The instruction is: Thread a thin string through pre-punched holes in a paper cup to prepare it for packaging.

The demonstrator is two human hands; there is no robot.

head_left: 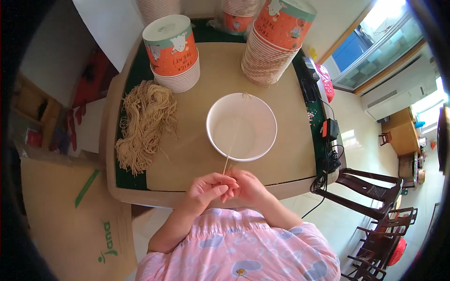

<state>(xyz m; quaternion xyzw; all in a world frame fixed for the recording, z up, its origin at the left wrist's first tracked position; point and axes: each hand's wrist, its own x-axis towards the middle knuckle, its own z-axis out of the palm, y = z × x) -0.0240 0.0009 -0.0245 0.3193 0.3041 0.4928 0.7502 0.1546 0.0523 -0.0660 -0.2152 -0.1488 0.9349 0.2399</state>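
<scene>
A white paper bucket [267, 124] stands open side up on the brown board, just beyond my hands. A thin tan string [227, 163] runs from a small knot [247, 95] at its far rim, across the opening and over the near rim to my fingers. My left hand [209, 189] is closed, thumb and fingers pinching the string's end. Pressed close beside it, my right hand [249, 187] is closed on the string too; its fingertips are partly hidden and slightly blurred. To the left lies a loose heap of tan strings [147, 119].
Behind the heap stands a stack of orange and green printed paper buckets [173, 51]. A taller, leaning stack [272, 51] with strings on it rises at the back right. Black adapters and cables [329, 131] line the right edge. A large cardboard box [70, 210] sits at left.
</scene>
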